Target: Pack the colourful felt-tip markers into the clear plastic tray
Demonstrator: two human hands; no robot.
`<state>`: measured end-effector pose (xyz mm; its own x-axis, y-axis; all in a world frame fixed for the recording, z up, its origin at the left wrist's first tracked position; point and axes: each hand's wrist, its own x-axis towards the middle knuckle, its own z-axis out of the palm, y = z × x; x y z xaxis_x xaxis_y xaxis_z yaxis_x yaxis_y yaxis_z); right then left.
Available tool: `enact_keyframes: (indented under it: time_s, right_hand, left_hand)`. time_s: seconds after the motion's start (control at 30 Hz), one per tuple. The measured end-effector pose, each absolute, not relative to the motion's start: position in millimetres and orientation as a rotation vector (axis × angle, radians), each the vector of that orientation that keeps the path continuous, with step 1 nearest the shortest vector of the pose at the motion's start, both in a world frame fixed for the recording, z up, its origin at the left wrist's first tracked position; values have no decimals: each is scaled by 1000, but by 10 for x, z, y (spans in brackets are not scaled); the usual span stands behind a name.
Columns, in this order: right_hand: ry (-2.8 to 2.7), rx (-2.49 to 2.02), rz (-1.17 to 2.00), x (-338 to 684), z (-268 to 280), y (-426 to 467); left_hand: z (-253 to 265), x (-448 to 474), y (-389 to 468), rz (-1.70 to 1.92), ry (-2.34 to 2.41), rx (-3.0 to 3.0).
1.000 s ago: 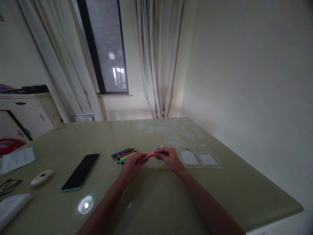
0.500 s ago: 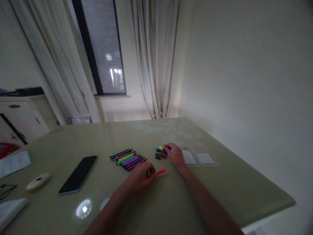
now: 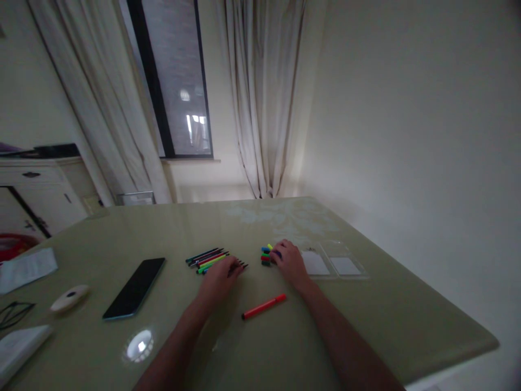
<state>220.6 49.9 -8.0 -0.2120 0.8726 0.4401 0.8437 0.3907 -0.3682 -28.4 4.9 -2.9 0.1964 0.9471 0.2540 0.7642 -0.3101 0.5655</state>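
Note:
My left hand is over the near side of a row of uncapped markers. Its fingers curl down and close around a marker there, though the fingertips are partly hidden; dark tips poke out past them. To the right, my right hand pinches a dark purple marker cap beside a small cluster of coloured caps. Those caps are blue, yellow, green, red and dark green, and the hand covers some of them. Between my forearms lies a red marker with its red cap on.
An open clear plastic case with white inserts lies right of my right hand. A black phone, a white mouse-shaped object, glasses and papers are at the left. The table's right edge runs near the wall.
The red marker has left my left hand and rests on the table. My left hand has moved left and away onto the marker row. The right hand stays by the caps.

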Motion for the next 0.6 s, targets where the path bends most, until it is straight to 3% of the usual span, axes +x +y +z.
enact_keyframes:
  time_s: [0.4, 0.6]
  right_hand:
    - [-2003, -1736, -55, 2362, -9, 531]
    - [-2065, -1505, 35, 2251, -44, 509]
  left_hand:
    - [-50, -494, 87, 638, 1732, 2177]
    - [-21, -442, 68, 549, 1725, 2262]
